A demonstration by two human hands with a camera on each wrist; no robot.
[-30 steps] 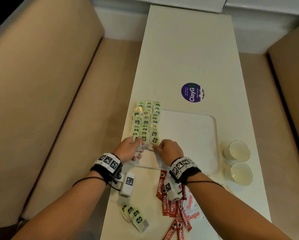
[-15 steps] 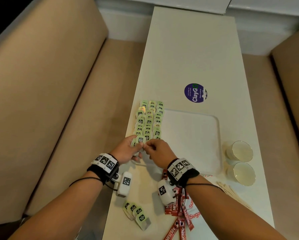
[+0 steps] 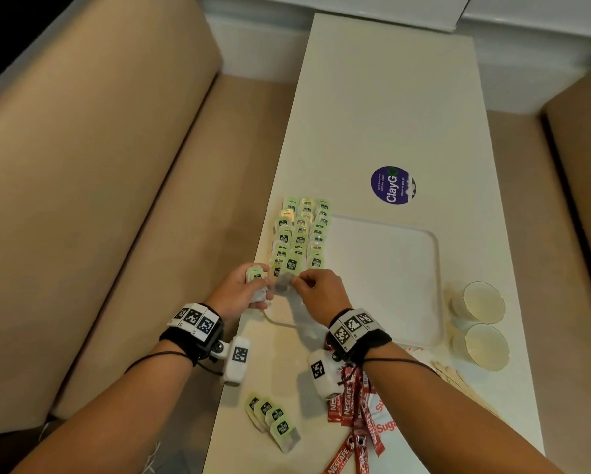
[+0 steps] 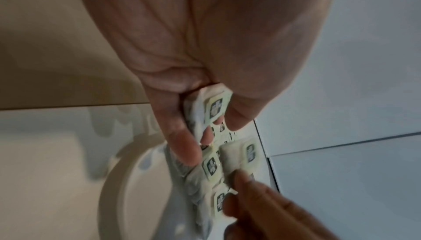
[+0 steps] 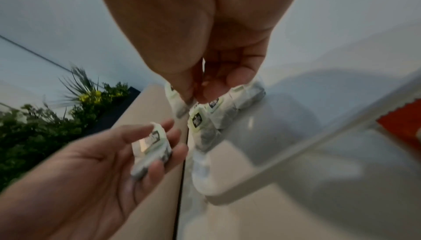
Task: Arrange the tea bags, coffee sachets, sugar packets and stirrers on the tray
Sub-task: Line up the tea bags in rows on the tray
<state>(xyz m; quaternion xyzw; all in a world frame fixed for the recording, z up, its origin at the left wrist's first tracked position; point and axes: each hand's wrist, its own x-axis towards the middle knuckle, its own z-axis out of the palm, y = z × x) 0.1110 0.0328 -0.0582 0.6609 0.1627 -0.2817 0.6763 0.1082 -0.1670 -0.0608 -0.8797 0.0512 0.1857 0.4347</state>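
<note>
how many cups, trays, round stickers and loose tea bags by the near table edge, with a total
white round cups: 2
white rectangular tray: 1
round purple sticker: 1
green-labelled tea bags lying loose by the near table edge: 4
total: 8

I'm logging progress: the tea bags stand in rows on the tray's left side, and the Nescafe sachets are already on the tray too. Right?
Not quite. In the head view the Nescafe sachets lie on the table, nearer than the tray. The tea bags do line its left side.
</note>
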